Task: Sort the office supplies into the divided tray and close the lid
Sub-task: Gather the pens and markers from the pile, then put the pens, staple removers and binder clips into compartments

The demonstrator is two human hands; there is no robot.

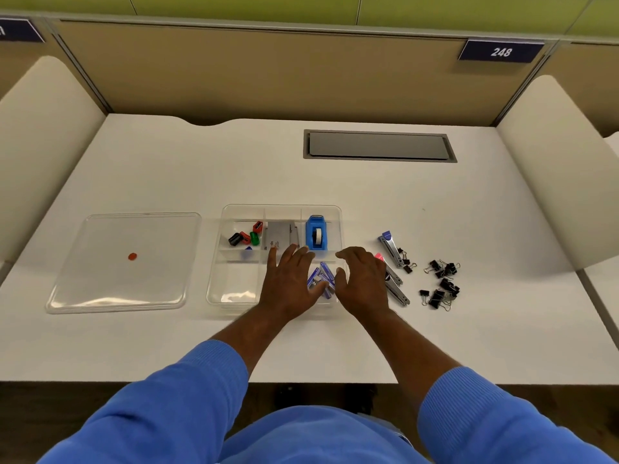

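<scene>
Counter surface was plain white, backed by a tan partition with a blue sign reading 248 and a grey hatch set into the top. One clear divided tray sat at centre, its one lid lying flat to its left. Inside were four sharpeners, one blue tape dispenser and several blue staple boxes. Both hands, left and right, hovered spread open over the staple boxes. Staple removers and a heap of black binder clips, too tangled to count, lay right of the tray.
</scene>
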